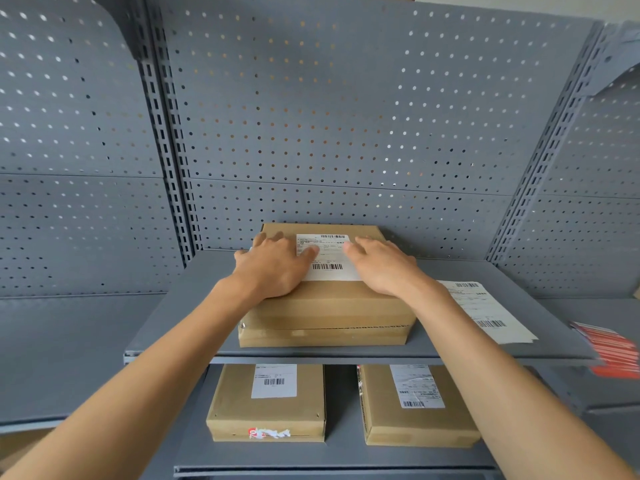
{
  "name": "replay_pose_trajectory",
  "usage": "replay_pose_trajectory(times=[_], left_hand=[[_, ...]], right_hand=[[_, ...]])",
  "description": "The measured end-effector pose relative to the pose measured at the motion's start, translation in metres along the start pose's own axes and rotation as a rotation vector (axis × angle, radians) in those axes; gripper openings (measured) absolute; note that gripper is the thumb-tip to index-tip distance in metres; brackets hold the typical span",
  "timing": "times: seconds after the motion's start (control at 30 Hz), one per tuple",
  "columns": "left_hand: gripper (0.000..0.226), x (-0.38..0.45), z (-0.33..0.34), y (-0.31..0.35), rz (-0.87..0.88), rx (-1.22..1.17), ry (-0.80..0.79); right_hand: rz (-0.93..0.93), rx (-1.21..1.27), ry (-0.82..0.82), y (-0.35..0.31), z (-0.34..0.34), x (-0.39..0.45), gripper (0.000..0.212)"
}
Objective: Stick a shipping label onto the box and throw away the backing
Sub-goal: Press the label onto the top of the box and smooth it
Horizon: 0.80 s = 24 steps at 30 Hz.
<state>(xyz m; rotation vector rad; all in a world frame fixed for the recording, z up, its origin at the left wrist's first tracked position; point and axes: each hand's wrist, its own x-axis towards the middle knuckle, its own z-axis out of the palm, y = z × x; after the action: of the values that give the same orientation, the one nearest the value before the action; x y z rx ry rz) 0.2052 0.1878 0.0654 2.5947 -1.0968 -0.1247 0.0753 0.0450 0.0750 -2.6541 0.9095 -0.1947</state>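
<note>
A brown cardboard box [329, 306] lies flat on the grey metal shelf [180, 306]. A white shipping label [327, 258] with two barcodes lies on the box top. My left hand [277, 268] rests flat on the box with its fingers spread, covering the label's left edge. My right hand [381, 268] lies flat over the label's right edge. Neither hand grips anything. No separate backing sheet shows under or near my hands.
A stack of white label sheets [485, 313] lies on the shelf to the right of the box. Red-and-white papers [613, 348] sit at the far right. Two labelled cardboard boxes [270, 403] [415, 407] sit on the lower shelf. Grey pegboard [329, 116] backs the shelves.
</note>
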Motion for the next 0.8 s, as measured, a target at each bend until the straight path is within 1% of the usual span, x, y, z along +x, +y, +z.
replay_pose_trajectory(times=[0.03,0.1,0.17,0.23,0.4,0.57,0.6,0.7,0.8], left_hand=[[0.063,-0.004,0.001,0.004,-0.018,0.013,-0.016],[0.075,-0.009,0.006,0.009,-0.033,0.053,-0.024],[0.078,-0.01,0.009,0.009,-0.031,0.07,-0.005],[0.078,-0.007,0.011,0.007,-0.02,0.053,-0.005],[0.062,-0.003,0.01,-0.004,0.026,-0.012,-0.032],[0.057,-0.002,0.007,-0.018,0.063,-0.07,-0.054],[0.055,-0.002,0.007,-0.02,0.07,-0.078,-0.056],[0.033,0.0,0.008,-0.029,0.068,-0.12,-0.047],[0.032,0.0,0.006,-0.032,0.069,-0.198,-0.045]], right_hand=[[0.012,0.014,-0.002,-0.005,0.003,-0.001,0.061],[0.025,-0.037,0.006,-0.012,0.012,-0.003,0.072],[0.036,-0.11,0.033,-0.013,0.019,-0.003,0.079],[0.039,-0.151,0.03,-0.012,0.02,-0.003,0.078],[0.011,-0.127,-0.049,-0.004,0.014,-0.002,0.065],[-0.025,-0.082,-0.066,0.008,0.009,-0.004,0.052],[-0.031,-0.069,-0.068,0.01,0.009,-0.004,0.051],[-0.053,-0.029,-0.081,0.014,0.009,-0.003,0.049],[-0.035,0.008,-0.047,0.014,0.006,-0.007,0.051]])
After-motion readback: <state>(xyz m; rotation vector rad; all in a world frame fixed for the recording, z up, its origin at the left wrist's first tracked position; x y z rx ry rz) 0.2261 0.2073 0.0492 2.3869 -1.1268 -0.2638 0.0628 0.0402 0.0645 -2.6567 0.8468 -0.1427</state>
